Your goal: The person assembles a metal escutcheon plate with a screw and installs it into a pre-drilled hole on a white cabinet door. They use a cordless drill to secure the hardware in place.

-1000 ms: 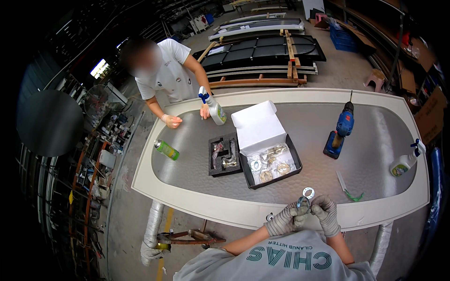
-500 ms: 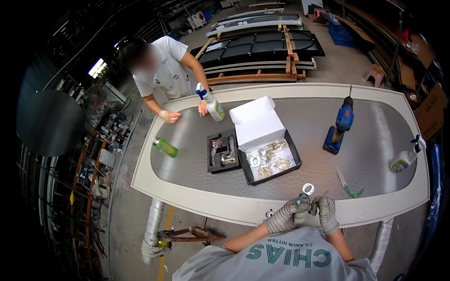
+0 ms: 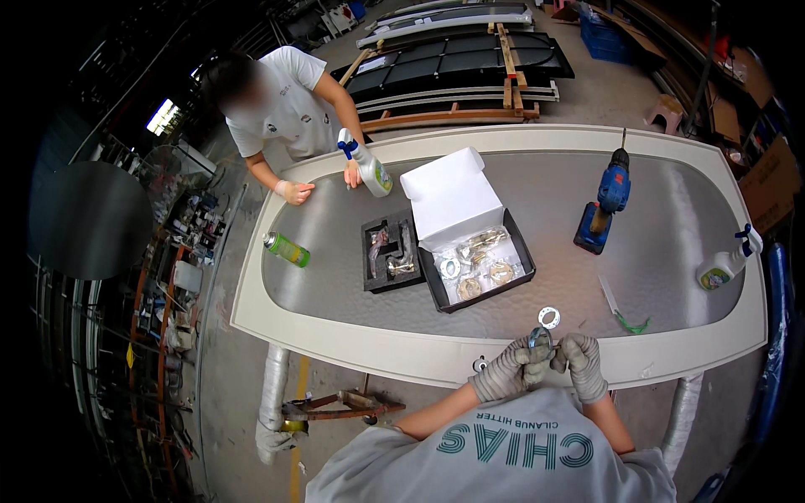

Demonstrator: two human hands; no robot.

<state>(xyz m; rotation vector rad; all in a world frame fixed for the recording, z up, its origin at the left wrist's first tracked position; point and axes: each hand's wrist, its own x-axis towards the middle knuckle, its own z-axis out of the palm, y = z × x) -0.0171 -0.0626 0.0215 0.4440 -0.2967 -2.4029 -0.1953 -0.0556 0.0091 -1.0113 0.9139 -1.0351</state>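
Note:
Over the near edge of the pale-framed glass door panel point(image 3: 394, 342), my gloved left hand point(image 3: 506, 372) grips a shiny round metal ring point(image 3: 539, 339). Close to its right side, my gloved right hand point(image 3: 581, 366) is closed with fingertips pinched. Whatever it holds is too small to make out. A flat white ring with holes point(image 3: 549, 318) lies on the glass just beyond both hands. To the left of my left hand, a small round fitting point(image 3: 480, 364) sits on the frame.
An open box point(image 3: 520, 281) of bagged metal fittings stands mid-panel beside a dark foam tray point(image 3: 382, 287). Around them are a blue drill point(image 3: 615, 189), spray bottles point(image 3: 726, 267), a green can point(image 3: 287, 249) and a strip with a green end point(image 3: 620, 312). Another person point(image 3: 293, 101) leans at the far left.
The view has shifted slightly, so the panel sits higher in the picture. My hands stay close together with the metal ring still in the left; the thin tip seen by my right fingers no longer shows.

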